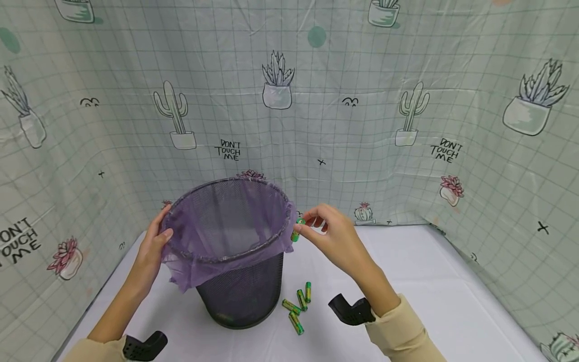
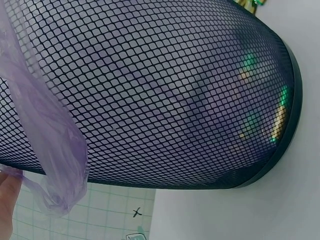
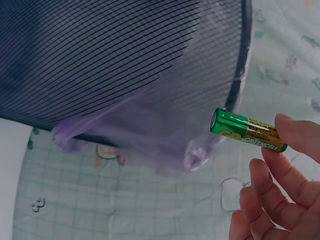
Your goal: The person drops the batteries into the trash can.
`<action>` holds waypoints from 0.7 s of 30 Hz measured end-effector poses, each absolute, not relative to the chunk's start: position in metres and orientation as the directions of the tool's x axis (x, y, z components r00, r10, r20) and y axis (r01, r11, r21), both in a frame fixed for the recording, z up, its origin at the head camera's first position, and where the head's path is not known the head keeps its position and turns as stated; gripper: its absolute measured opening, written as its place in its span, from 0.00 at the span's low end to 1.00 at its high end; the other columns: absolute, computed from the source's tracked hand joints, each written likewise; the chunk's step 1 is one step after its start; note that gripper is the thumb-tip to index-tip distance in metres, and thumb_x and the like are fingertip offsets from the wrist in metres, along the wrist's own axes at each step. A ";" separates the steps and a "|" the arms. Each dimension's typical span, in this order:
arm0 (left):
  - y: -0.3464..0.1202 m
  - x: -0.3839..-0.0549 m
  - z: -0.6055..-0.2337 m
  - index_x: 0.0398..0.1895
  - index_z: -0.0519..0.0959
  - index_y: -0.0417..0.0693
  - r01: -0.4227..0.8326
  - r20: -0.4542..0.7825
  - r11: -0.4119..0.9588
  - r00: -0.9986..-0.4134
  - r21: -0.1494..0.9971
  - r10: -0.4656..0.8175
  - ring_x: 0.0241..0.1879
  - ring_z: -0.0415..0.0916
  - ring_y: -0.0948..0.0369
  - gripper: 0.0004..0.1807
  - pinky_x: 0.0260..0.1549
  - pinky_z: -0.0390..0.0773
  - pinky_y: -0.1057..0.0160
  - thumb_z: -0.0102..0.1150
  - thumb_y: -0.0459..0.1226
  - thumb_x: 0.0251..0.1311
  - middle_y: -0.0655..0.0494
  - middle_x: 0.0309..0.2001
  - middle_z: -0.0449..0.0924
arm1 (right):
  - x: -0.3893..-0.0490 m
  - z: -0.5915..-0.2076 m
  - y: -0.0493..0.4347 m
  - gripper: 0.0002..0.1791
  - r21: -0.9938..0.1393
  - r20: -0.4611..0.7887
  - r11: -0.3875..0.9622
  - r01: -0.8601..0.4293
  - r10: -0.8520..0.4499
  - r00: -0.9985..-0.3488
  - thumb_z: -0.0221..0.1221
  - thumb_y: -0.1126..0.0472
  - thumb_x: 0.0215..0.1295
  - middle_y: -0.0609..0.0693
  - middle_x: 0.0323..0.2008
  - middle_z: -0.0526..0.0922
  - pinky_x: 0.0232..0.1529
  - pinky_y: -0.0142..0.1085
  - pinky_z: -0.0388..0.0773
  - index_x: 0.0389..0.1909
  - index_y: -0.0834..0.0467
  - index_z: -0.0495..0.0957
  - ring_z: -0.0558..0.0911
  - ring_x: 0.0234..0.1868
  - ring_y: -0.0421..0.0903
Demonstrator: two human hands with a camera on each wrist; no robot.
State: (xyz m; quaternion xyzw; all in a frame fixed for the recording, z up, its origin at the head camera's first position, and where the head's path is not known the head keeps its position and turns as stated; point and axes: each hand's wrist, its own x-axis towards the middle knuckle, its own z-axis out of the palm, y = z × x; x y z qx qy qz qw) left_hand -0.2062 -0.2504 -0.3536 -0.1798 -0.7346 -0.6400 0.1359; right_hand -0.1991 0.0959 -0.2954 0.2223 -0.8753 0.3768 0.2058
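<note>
A black mesh wastebasket (image 1: 244, 296), lined with a thin purple bag (image 1: 194, 274) folded over its rim, stands slightly tilted on the white table. My left hand (image 1: 151, 249) grips the rim at its left side, thumb over the bag; in the left wrist view only some fingers (image 2: 7, 200) show. Just outside the right rim, my right hand (image 1: 332, 234) pinches a green and gold battery (image 3: 247, 131) between thumb and forefinger at one end. Through the mesh, green and gold pieces (image 2: 280, 115) show at the bottom of the basket.
Several more green batteries (image 1: 296, 323) lie loose on the white tablecloth (image 1: 344, 332), right of the basket's base. A grid-patterned curtain (image 1: 316, 125) with plant drawings surrounds the table at the back and sides. Each wrist wears a black mount (image 1: 353, 310).
</note>
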 end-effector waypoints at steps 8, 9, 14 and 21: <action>-0.250 -0.207 -0.352 0.74 0.45 0.52 0.437 0.429 0.120 -0.899 0.891 0.087 0.73 0.31 0.56 0.31 0.57 0.49 0.83 0.35 0.39 0.68 0.49 0.75 0.30 | -0.197 -0.277 0.077 0.10 -0.538 0.582 0.587 -0.605 -0.261 -0.770 0.64 0.54 0.56 0.45 0.32 0.78 0.35 0.35 0.70 0.35 0.55 0.79 0.72 0.33 0.42; -0.250 -0.207 -0.352 0.74 0.45 0.52 0.438 0.431 0.120 -0.898 0.891 0.087 0.73 0.31 0.56 0.31 0.57 0.48 0.83 0.35 0.39 0.68 0.50 0.75 0.30 | -0.197 -0.276 0.075 0.10 -0.536 0.587 0.581 -0.612 -0.264 -0.765 0.64 0.54 0.56 0.45 0.31 0.78 0.36 0.36 0.70 0.35 0.55 0.79 0.72 0.33 0.42; -0.250 -0.207 -0.353 0.74 0.45 0.52 0.444 0.436 0.119 -0.895 0.888 0.089 0.73 0.31 0.56 0.31 0.58 0.48 0.83 0.35 0.39 0.68 0.49 0.75 0.30 | -0.197 -0.273 0.066 0.09 -0.512 0.617 0.556 -0.654 -0.291 -0.731 0.64 0.55 0.56 0.45 0.30 0.78 0.36 0.36 0.71 0.34 0.55 0.79 0.72 0.34 0.42; -0.250 -0.207 -0.353 0.73 0.46 0.51 0.446 0.439 0.121 -0.895 0.887 0.087 0.73 0.31 0.57 0.31 0.57 0.48 0.83 0.35 0.39 0.68 0.49 0.75 0.30 | -0.198 -0.273 0.057 0.09 -0.518 0.591 0.551 -0.654 -0.322 -0.739 0.63 0.56 0.57 0.45 0.31 0.78 0.39 0.34 0.70 0.36 0.56 0.79 0.72 0.36 0.43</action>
